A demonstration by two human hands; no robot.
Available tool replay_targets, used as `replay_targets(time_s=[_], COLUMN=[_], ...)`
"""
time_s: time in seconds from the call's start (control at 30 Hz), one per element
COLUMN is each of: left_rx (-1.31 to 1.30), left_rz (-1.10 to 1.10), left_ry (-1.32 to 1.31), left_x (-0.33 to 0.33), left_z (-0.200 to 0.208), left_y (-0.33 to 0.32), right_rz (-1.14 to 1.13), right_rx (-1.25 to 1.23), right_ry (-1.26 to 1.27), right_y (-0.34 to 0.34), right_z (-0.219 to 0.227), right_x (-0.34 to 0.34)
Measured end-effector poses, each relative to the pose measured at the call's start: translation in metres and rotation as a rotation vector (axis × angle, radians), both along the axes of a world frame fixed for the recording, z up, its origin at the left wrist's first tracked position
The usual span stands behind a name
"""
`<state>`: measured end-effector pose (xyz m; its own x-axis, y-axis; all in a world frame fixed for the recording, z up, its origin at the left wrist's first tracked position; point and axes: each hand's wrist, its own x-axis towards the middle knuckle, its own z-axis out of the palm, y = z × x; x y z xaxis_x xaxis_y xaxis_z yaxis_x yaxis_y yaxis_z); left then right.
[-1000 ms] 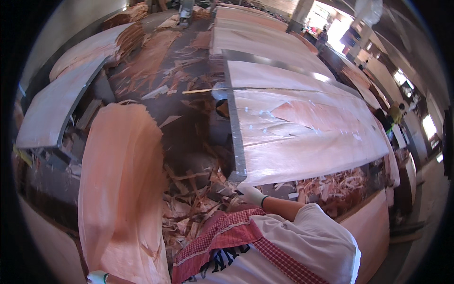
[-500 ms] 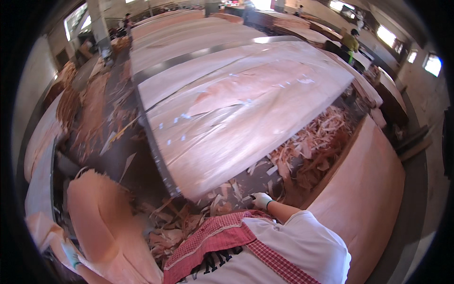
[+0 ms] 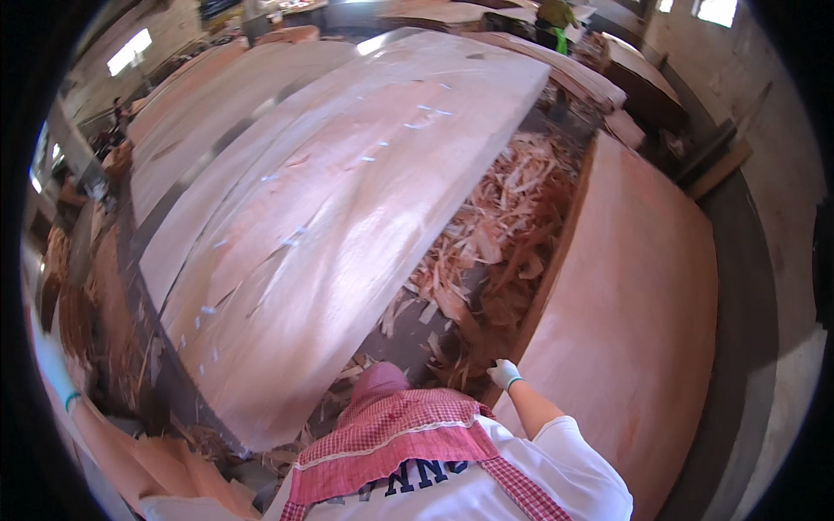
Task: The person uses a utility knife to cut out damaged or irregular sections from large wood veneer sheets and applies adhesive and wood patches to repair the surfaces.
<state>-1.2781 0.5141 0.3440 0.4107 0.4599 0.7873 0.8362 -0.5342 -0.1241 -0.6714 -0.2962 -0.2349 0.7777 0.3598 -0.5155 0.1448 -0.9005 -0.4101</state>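
Observation:
My right hand [image 3: 504, 373], in a white glove with a teal cuff, is closed beside the near left edge of the right-hand veneer stack [image 3: 625, 295]. A small dark thing shows at its fingertips, too small to name. At the far left rim, my left hand [image 3: 56, 369], gloved the same way, is smeared by motion and its fingers are unclear. Below my left forearm hangs a loose pinkish veneer sheet [image 3: 187, 469]. In front of me lies a broad pale veneer sheet [image 3: 339, 226] with short whitish tape strips, on a dark-edged table [image 3: 161, 334].
Torn veneer scraps [image 3: 486, 234] fill the gap between the table and the right stack. Planks [image 3: 721, 165] lean near the right wall. A person in a green top [image 3: 556, 17] stands at the far side. More veneer stacks [image 3: 643, 78] stand beyond.
My view has turned to the right. My left hand has moved from beside the curled veneer sheet up to the far left rim. My right hand is now nearer the right stack.

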Motion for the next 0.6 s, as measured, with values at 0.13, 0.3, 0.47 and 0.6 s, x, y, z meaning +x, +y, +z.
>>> replay_targets(time_s=[0.13,0.3,0.47,0.6], left_rx=[-0.362,-0.386,-0.567,-0.364], left_rz=[-0.435,-0.589,-0.504,-0.545], left_ry=[0.123,0.484,0.273,0.145], left_x=[0.277,0.636,0.849,0.940], left_z=[-0.010,-0.098,-0.112,-0.103], left_y=[0.036,-0.087,0.021,0.162], right_rz=[-0.198,-0.389,-0.632,-1.018], right_rx=[0.108,0.132,0.091,0.262], right_ry=[0.032,0.068,0.168,0.217], right_y=[0.000,-0.027,-0.055,-0.086], right_z=[-0.020,-0.007,0.050,0.061], right_x=[0.054,0.148,0.243,0.292])
